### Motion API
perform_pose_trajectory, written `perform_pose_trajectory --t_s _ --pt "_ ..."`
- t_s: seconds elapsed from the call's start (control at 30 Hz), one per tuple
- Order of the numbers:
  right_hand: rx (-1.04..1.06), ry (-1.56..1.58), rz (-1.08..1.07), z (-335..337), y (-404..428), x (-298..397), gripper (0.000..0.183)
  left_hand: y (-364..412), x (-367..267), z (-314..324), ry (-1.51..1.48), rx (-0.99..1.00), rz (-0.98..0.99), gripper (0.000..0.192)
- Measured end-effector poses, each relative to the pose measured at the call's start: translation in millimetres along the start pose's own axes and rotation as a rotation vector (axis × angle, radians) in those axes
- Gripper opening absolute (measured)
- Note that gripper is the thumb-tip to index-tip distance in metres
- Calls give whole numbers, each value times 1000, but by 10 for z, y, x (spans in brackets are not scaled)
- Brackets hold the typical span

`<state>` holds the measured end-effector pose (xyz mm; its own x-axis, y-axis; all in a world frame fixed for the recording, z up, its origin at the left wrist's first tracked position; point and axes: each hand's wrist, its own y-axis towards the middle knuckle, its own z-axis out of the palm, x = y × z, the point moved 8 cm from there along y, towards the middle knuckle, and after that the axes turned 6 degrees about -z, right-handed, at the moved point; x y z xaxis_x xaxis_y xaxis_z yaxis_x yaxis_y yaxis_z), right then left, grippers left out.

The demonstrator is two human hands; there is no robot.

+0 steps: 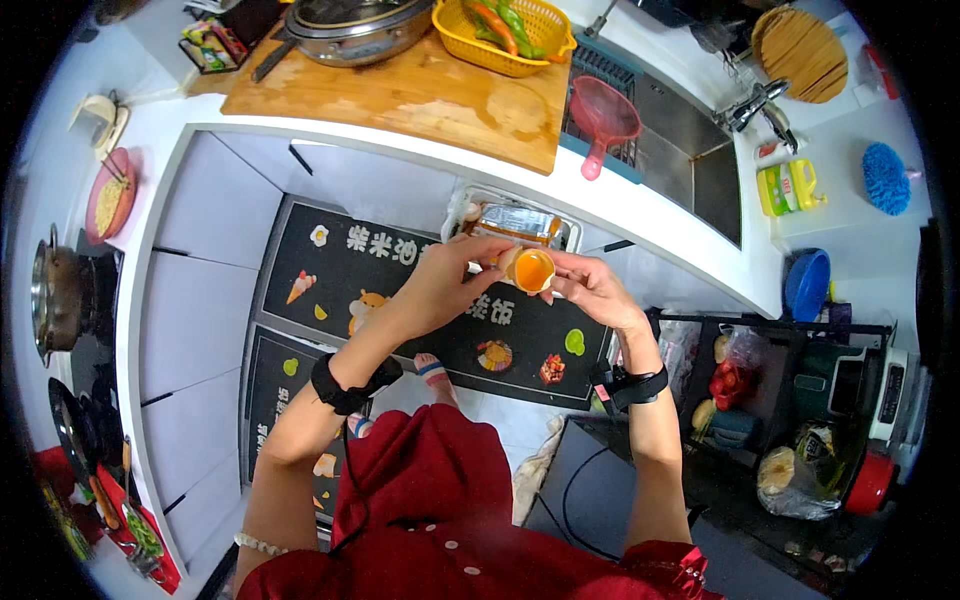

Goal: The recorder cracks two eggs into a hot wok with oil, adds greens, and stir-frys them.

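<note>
Both my hands meet in front of me, above the floor mat. Between their fingertips is a cracked eggshell (533, 271), its open side facing up with orange yolk visible inside. My left hand (457, 274) grips a shell piece on the left side. My right hand (592, 285) holds the right side of the shell, thumb and fingers at its edge. Just beyond and below the hands is a white bin (454, 210) with shells and a silvery packet (517, 219) in it.
A wooden board (420, 112) on the counter ahead carries a lidded pan (360, 34) and a yellow basket (469, 52) of peppers. Right of it, a red strainer (606, 112) rests on a rack by the sink (679, 142). A plate (111, 196) sits on the left counter.
</note>
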<state>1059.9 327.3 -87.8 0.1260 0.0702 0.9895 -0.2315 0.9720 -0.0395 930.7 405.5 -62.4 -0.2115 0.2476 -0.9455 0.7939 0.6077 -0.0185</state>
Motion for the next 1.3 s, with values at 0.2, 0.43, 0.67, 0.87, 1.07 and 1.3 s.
perform_pose_trajectory --t_s 0.2,0.43,0.67,0.87,1.07,1.3 --pt "-117 -28 107 -597 -22 -250 47 489 281 305 -38 23 -39 33" --pt "-230 -44 183 -994 -16 -670 47 702 737 376 57 -63 -93 30" --pt "-372 -161 296 -1144 151 -1276 49 910 1484 499 -63 -163 -255 30" --pt "-334 -292 276 -1098 568 -1592 47 959 1897 556 282 -276 -112 32" --pt "-290 -938 299 -1207 904 -1903 45 487 1867 353 196 -216 -339 26" --pt "-356 -1027 269 -994 963 -1666 38 -293 1904 -92 84 -414 -383 21"
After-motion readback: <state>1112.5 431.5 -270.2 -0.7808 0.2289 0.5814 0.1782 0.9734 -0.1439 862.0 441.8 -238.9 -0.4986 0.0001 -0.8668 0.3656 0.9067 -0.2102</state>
